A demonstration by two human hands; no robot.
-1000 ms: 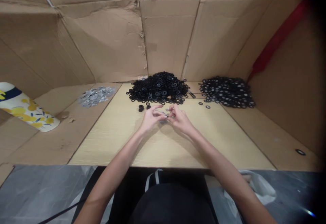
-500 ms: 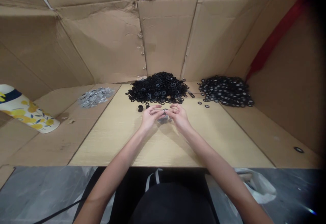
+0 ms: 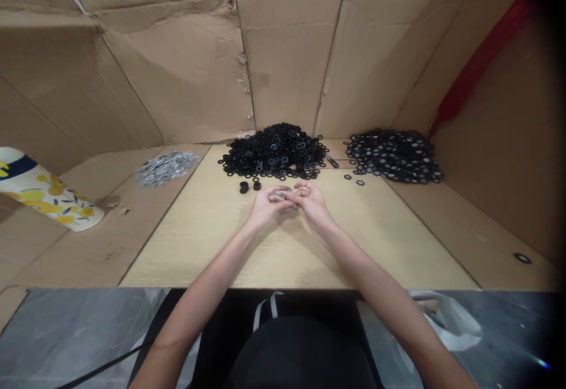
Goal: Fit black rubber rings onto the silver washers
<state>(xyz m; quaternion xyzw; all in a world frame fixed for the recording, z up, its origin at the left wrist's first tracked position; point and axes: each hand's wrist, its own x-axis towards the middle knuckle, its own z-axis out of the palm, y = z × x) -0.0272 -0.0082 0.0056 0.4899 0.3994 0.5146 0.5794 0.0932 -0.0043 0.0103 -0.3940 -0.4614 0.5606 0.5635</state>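
Note:
My left hand (image 3: 266, 204) and my right hand (image 3: 313, 201) meet over the middle of the yellowish board (image 3: 203, 230). Their thumbs and fingertips are pinched together at one spot. Whatever small piece they hold is mostly covered by the fingers. A few small grey discs (image 3: 289, 207) show partly on the board beneath the fingertips. Just left of my left hand stand two short stacks of black rings (image 3: 244, 187). Behind both hands rises a large heap of loose black rings (image 3: 276, 150).
Grey discs (image 3: 165, 168) are piled at the left, near a lemon-patterned bottle (image 3: 57, 197). At the right lies a heap of black rings with pale centres (image 3: 393, 156); a single one (image 3: 522, 258) sits farther right. Cardboard walls (image 3: 292, 65) enclose the back and sides.
My left hand has shifted slightly right, and the fingertips have closed over the dark ring seen between them before. The second black stack now shows fully beside my left hand.

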